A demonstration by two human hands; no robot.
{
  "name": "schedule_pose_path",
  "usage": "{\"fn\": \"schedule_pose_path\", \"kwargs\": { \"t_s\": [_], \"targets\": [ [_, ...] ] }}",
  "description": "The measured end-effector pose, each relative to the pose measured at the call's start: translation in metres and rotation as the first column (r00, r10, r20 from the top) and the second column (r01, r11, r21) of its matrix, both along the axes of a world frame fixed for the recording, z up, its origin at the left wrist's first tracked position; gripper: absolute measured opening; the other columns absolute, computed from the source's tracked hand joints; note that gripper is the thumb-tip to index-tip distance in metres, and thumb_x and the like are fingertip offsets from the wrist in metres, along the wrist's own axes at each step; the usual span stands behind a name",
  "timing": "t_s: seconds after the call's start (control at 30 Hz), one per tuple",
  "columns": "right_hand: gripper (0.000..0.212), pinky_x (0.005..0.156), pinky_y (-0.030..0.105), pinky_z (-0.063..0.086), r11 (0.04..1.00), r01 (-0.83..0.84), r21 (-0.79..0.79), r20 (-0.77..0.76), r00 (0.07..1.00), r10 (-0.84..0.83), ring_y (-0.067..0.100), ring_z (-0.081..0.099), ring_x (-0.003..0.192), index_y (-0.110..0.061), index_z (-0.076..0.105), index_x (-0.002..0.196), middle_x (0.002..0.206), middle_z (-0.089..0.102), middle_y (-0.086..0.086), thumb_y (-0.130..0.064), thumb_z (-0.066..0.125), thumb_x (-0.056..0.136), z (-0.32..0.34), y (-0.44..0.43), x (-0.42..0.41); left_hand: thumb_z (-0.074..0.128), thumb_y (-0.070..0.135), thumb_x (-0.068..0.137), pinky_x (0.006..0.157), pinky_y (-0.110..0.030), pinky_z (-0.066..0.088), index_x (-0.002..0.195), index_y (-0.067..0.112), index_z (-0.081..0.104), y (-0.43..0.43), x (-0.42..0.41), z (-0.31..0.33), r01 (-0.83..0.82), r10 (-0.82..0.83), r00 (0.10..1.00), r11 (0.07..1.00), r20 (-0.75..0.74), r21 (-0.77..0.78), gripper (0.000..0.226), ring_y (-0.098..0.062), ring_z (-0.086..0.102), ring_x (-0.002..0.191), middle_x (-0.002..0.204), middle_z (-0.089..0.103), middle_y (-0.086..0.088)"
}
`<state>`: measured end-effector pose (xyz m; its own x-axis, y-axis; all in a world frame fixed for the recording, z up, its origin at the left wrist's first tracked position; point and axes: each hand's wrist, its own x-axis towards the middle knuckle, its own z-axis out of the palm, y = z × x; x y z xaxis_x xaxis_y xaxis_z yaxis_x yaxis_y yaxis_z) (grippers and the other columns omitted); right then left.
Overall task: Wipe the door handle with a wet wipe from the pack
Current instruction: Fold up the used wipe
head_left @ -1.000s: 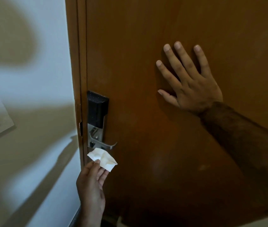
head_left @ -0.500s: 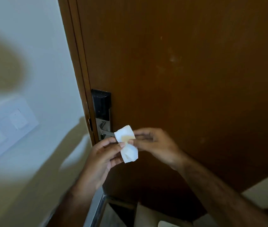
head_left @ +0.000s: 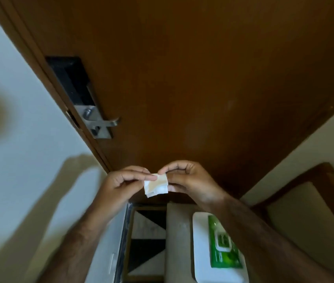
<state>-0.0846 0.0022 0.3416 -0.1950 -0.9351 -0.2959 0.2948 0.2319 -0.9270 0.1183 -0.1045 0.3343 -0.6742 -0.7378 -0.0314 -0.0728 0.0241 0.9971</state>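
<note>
A small folded white wet wipe (head_left: 156, 186) with a brownish stain is pinched between both hands in front of the brown door (head_left: 192, 78). My left hand (head_left: 121, 184) grips its left edge and my right hand (head_left: 190, 180) its right edge. The silver lever door handle (head_left: 108, 121) sits on the lock plate up and to the left, well apart from the hands. The green wet wipe pack (head_left: 222, 244) lies on a white tray (head_left: 202, 252) below my right forearm.
A black lock housing (head_left: 71, 80) sits above the handle. The white wall (head_left: 18, 139) is at left. A brown-framed cushioned chair (head_left: 313, 211) stands at right. Black and white floor tiles (head_left: 148, 235) show below the hands.
My right hand left the door and joined the left on the wipe. Both hands came down and away from the handle, and the view tilted downward, revealing the pack and tray.
</note>
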Motion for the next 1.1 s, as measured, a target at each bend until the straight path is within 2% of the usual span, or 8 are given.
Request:
{"fn": "schedule_pose_path", "kwargs": {
  "t_s": [0.17,0.33,0.47,0.57,0.67,0.77,0.93,1.1],
  "targets": [
    [0.021,0.083,0.033,0.067,0.985,0.092,0.146,0.169,0.979,-0.117,0.026,0.08,0.098,-0.006,0.075,0.12,0.105,0.081,0.013,0.001,0.069,0.101,-0.106,0.069,0.006,0.083,0.003,0.084,0.083,-0.021,0.057,0.088,0.015,0.087,0.045,-0.012,-0.082,0.092,-0.099,0.972,0.995,0.214,0.04,0.013,-0.015,0.074,0.1,0.105,0.078,-0.001],
    [0.029,0.069,0.027,0.065,0.902,0.23,0.365,0.118,0.95,-0.289,0.018,0.075,0.077,0.012,0.072,0.116,0.088,0.076,0.019,0.014,0.079,0.088,-0.218,0.141,0.014,0.087,0.005,0.08,0.078,-0.036,0.062,0.094,0.024,0.079,0.102,-0.029,-0.201,0.125,-0.197,0.864,0.975,0.464,0.181,0.025,-0.018,0.078,0.089,0.096,0.082,-0.001],
    [0.024,0.068,0.029,0.056,0.804,0.365,0.469,-0.08,0.924,-0.373,0.025,0.07,0.072,0.02,0.072,0.105,0.077,0.078,0.025,0.025,0.077,0.082,-0.301,0.172,-0.001,0.084,0.011,0.084,0.073,-0.03,0.064,0.091,0.025,0.082,0.132,-0.062,-0.285,0.149,-0.212,0.796,0.977,0.567,0.155,0.016,-0.012,0.077,0.083,0.088,0.082,0.003],
    [0.022,0.061,0.019,0.055,0.736,0.464,0.492,-0.288,0.885,-0.365,0.006,0.072,0.063,0.017,0.075,0.105,0.07,0.08,0.0,0.02,0.079,0.084,-0.355,0.174,-0.019,0.083,0.01,0.086,0.074,-0.037,0.065,0.094,0.013,0.082,0.146,-0.103,-0.335,0.188,-0.189,0.775,0.98,0.603,0.066,0.009,-0.014,0.076,0.074,0.086,0.082,0.0],
    [0.017,0.075,0.02,0.05,0.738,0.488,0.467,-0.553,0.812,-0.187,0.009,0.069,0.079,-0.011,0.081,0.105,0.094,0.078,-0.003,-0.011,0.086,0.089,-0.386,0.157,-0.043,0.081,0.012,0.088,0.079,-0.034,0.064,0.099,0.014,0.079,0.143,-0.141,-0.373,0.197,-0.137,0.756,0.98,0.64,-0.022,0.011,-0.014,0.075,0.085,0.097,0.081,0.001],
    [0.024,0.083,0.017,0.041,0.779,0.499,0.38,-0.763,0.645,-0.04,0.012,0.07,0.091,-0.016,0.08,0.114,0.102,0.08,-0.003,-0.025,0.085,0.091,-0.411,0.132,-0.066,0.08,0.021,0.09,0.079,-0.027,0.058,0.098,0.02,0.077,0.13,-0.168,-0.401,0.203,-0.053,0.723,0.969,0.689,-0.139,0.009,-0.008,0.069,0.087,0.097,0.075,0.01],
    [0.033,0.103,0.033,0.052,0.799,0.418,0.433,-0.825,0.54,0.164,0.027,0.071,0.117,-0.018,0.071,0.127,0.121,0.079,0.008,-0.023,0.079,0.096,-0.452,0.101,-0.078,0.079,0.032,0.089,0.081,-0.034,0.062,0.097,0.026,0.08,0.112,-0.19,-0.435,0.322,0.076,0.619,0.883,0.781,-0.341,0.011,-0.015,0.075,0.09,0.098,0.082,0.007],
    [0.046,0.1,0.045,0.054,0.844,0.365,0.394,-0.913,0.26,0.314,0.035,0.06,0.127,-0.016,0.062,0.143,0.143,0.059,0.013,-0.026,0.074,0.1,-0.453,0.106,-0.068,0.076,0.048,0.087,0.081,-0.044,0.06,0.125,0.019,0.062,0.12,-0.186,-0.444,0.519,0.189,0.5,0.716,0.845,-0.467,0.05,-0.027,0.069,0.103,0.114,0.073,-0.004]
  ]
}}
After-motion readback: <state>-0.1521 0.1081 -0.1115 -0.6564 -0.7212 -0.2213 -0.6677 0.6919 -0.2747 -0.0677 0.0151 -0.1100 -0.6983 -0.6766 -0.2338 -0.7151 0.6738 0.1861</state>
